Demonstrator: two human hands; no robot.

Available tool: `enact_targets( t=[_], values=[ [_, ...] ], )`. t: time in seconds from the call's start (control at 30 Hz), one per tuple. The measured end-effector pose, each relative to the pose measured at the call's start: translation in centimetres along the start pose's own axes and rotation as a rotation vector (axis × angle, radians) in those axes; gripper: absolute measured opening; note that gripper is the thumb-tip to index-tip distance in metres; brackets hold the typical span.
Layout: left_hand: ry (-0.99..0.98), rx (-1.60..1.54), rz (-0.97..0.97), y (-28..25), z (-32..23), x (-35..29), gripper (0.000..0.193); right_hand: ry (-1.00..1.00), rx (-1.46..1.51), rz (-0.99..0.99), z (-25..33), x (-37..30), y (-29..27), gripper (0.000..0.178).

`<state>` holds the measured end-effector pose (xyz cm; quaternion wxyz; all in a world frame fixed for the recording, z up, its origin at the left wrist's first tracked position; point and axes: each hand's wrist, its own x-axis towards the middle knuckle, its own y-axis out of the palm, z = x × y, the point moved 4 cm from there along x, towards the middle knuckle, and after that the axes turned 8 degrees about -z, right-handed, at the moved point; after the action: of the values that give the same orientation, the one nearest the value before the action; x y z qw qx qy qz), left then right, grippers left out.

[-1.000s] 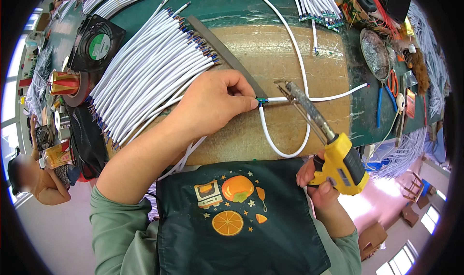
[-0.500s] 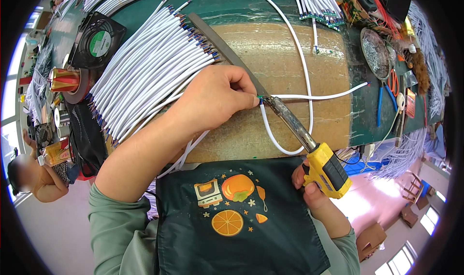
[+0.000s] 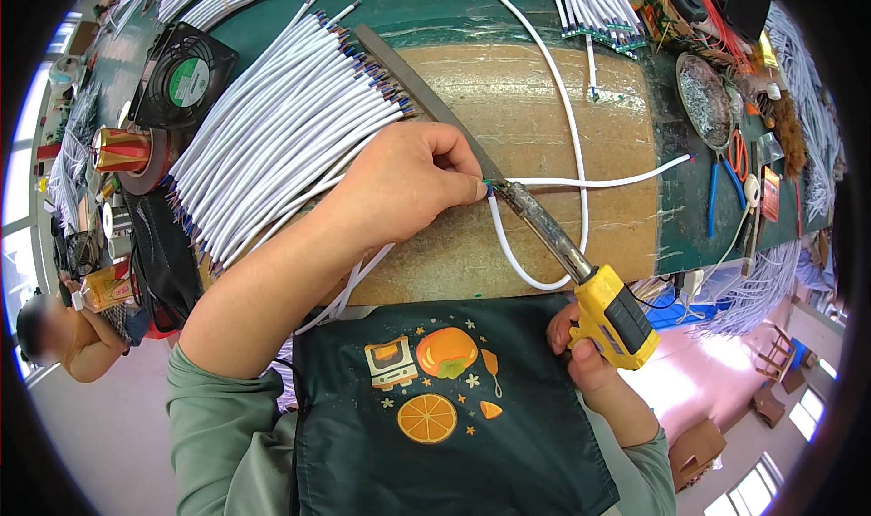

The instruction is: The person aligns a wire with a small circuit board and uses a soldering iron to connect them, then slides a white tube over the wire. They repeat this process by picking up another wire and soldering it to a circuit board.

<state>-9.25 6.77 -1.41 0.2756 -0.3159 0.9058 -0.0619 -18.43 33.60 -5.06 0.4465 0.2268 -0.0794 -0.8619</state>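
My left hand [image 3: 408,180] is closed in a pinch between thumb and forefinger on a small green circuit board [image 3: 490,185], mostly hidden by the fingertips. A white cable [image 3: 515,266] loops down from the board, its wire end beside it. My right hand [image 3: 581,348] grips a yellow and black soldering gun [image 3: 619,316] by its handle, below the work board. The gun's dark tip reaches up to the circuit board and wire ends; whether it touches them I cannot tell. A long flat metal bar [image 3: 422,91] lies slantwise under this spot.
Many white cables [image 3: 290,135] lie in a row left on the brown work board [image 3: 435,266]. Beyond are a black fan [image 3: 184,76] and a solder spool [image 3: 145,167]. At right lie a metal dish [image 3: 703,98] and blue-handled pliers [image 3: 714,198]. Another person [image 3: 86,334] sits far left.
The soldering gun's body has shifted up very slightly with my right hand. My left hand stays put. A green speck now shows at the work board's front edge. The other person's arm has lowered.
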Motion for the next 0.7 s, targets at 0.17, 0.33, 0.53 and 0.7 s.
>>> enact_targets(
  t=[0.17, 0.33, 0.53, 0.7],
  values=[
    [-0.005, -0.014, -0.001, 0.04, -0.05, -0.04, 0.007, -0.04, 0.015, 0.0, 0.32, 0.36, 0.48, 0.03],
    [0.001, -0.01, 0.0, 0.01, -0.11, -0.05, 0.007, -0.015, -0.023, -0.012, -0.09, 0.05, 0.04, 0.046],
    [0.004, -0.02, 0.0, -0.02, 0.07, -0.03, 0.007, -0.039, -0.068, -0.034, 0.03, -0.09, -0.37, 0.066],
    [0.0, 0.01, -0.006, 0.02, -0.14, -0.04, 0.007, -0.056, -0.037, -0.052, 0.4, 0.36, -0.36, 0.067]
  ],
)
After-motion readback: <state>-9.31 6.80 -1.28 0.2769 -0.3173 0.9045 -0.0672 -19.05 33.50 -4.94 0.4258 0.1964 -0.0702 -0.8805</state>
